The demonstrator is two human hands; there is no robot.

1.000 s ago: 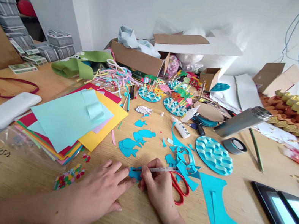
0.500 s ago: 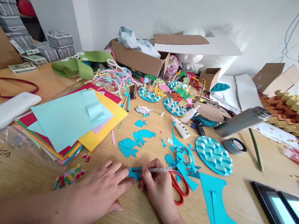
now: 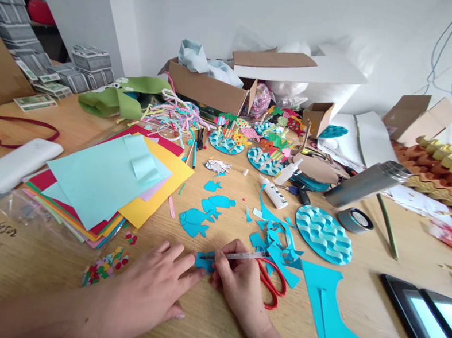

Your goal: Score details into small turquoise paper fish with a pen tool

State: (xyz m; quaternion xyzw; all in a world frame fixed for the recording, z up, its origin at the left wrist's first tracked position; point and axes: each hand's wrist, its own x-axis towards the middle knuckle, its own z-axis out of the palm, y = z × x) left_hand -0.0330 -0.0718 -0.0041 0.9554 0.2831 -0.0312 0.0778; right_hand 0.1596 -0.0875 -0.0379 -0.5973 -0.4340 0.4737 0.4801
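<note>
My left hand (image 3: 150,289) lies flat on the wooden table, fingers spread, fingertips pressing a small blue paper cut-out (image 3: 204,261). My right hand (image 3: 237,282) is closed round a thin pen (image 3: 237,255), whose tip rests on that cut-out. Red-handled scissors (image 3: 273,282) lie just right of my right hand. Blue paper fish (image 3: 194,222) lie a little beyond the hands. Blue scraps (image 3: 276,242) sit to the right of them.
A stack of coloured paper sheets (image 3: 109,183) lies at left, a white power bank (image 3: 12,163) beyond it. A blue wavy disc (image 3: 323,233), tape roll (image 3: 354,219), metal flask (image 3: 365,185), glue bottle (image 3: 274,192), tablet (image 3: 434,328), large blue sheet (image 3: 338,328) and cardboard boxes (image 3: 209,87) fill the right and back.
</note>
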